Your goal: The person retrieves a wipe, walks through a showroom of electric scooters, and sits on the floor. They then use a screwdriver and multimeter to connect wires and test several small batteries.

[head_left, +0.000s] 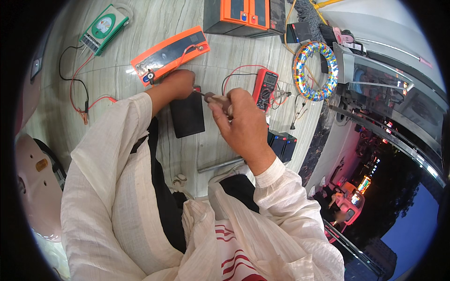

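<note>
A black block-shaped battery (187,114) lies on the tiled floor in front of me. My left hand (180,84) is closed at its far end; the fingertips are hidden, and what they hold I cannot make out. My right hand (243,124) grips a screwdriver (209,97) by its thick, dull handle. The thin metal shaft points left to the battery's far end, beside my left hand. Just beyond my left hand is an orange-and-black battery (164,52) with a red lead across it. To the right of the screwdriver, a red multimeter (266,89) lies with its leads beside it.
At the far left is a green charger (104,29) with clip leads (85,114). Large orange-and-black batteries (241,18) stand at the back. A colourful wrapped ring (295,70) lies right. Small dark batteries (282,145) and a metal tube (220,165) are nearer me.
</note>
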